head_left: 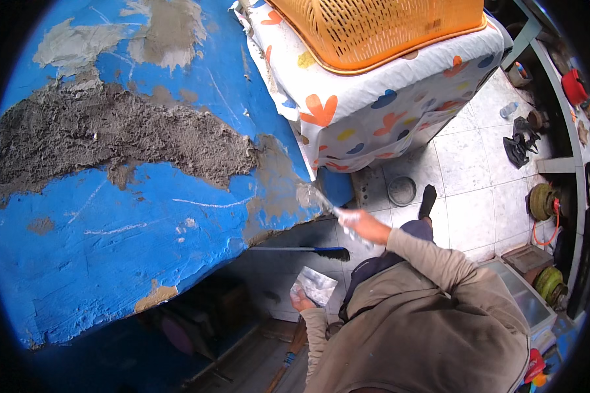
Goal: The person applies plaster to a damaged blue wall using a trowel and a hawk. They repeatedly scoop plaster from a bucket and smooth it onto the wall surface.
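Beyond the right grip [358, 224] sits an orange basket [373, 33] on a patterned cloth [400, 98]; well to the grip's right, a black bag [518, 149] and a green cylinder [542, 202]; near its left, a broom [333, 253].

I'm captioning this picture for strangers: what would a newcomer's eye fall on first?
Probably the rough grey patch spreading across the blue wall on the left. Next comes the bright orange basket at the top, on a white cloth with colourful shapes. Near the centre, the right hand holds a thin tool at the wall's right-hand edge, while the left hand, lower down, holds a pale flat piece.
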Motion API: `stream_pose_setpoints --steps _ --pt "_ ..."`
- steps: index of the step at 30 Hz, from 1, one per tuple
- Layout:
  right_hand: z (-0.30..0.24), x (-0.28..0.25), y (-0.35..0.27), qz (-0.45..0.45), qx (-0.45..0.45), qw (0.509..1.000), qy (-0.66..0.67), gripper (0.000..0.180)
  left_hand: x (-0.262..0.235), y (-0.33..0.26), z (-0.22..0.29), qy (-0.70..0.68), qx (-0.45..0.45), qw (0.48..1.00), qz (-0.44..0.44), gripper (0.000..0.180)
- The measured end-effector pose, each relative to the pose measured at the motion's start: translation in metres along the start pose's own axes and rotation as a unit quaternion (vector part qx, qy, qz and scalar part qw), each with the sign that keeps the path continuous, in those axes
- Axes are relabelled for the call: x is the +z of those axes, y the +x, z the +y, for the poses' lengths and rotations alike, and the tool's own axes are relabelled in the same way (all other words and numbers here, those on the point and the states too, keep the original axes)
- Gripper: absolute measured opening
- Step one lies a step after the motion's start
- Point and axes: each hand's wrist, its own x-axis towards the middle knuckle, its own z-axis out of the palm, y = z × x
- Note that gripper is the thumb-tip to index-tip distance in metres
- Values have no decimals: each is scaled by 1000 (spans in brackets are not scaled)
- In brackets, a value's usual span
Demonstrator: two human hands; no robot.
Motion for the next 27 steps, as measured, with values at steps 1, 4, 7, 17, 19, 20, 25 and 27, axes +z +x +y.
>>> stream_pose_setpoints --steps 1,4,7,17,19,20,25,27 --pt "-6 -8 11 8 32 997 65 37 5 -1 7 14 -5 1000 10 26" --pt "-49 -38 54 -31 42 994 100 29 29 15 26 64 36 997 25 26" --pt "-69 -33 49 -50 84 991 87 28 17 2 22 75 28 996 47 27" --pt "-91 14 -9 -64 -39 995 -71 41 21 -18 25 73 -1 996 42 31" --pt "-104 24 -40 -33 -168 978 -116 48 14 -18 19 60 -8 997 43 32" --pt "-123 19 -55 -78 -87 987 -114 52 9 -17 13 53 -12 998 44 33" --pt "-60 -14 -7 -10 -4 1000 16 47 0 -10 4 95 11 995 37 29" --pt "-53 -13 8 -5 18 997 79 44 -2 -11 2 56 11 998 33 28"
